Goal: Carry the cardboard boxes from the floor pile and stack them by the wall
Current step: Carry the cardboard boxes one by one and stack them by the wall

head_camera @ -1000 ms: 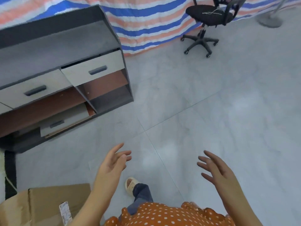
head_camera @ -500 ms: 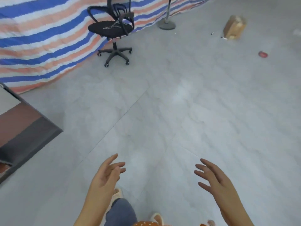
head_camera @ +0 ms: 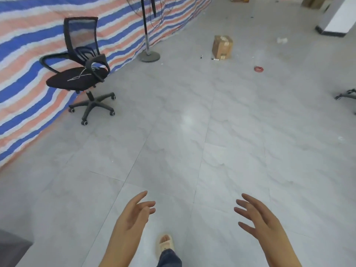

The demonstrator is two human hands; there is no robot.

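Note:
A taped cardboard box (head_camera: 222, 46) stands alone on the grey tiled floor, far ahead and slightly right. More cardboard boxes (head_camera: 313, 2) lie at the far top right, partly cut off. My left hand (head_camera: 133, 216) and my right hand (head_camera: 256, 215) are held out low in front of me, palms facing each other, fingers relaxed and spread. Both hold nothing and are far from the box.
A black office chair (head_camera: 81, 74) stands at the left beside a striped tarp wall (head_camera: 25, 45). A fan stand (head_camera: 149, 54) rises behind it. A red coil (head_camera: 258, 69) lies near the box. A white pillar (head_camera: 335, 20) is top right, a second chair base (head_camera: 346, 95) at the right edge.
My view has swung right, away from the grey drawer cabinet and the box beside it, toward the open floor. The far box has come into view. Both hands stay empty.

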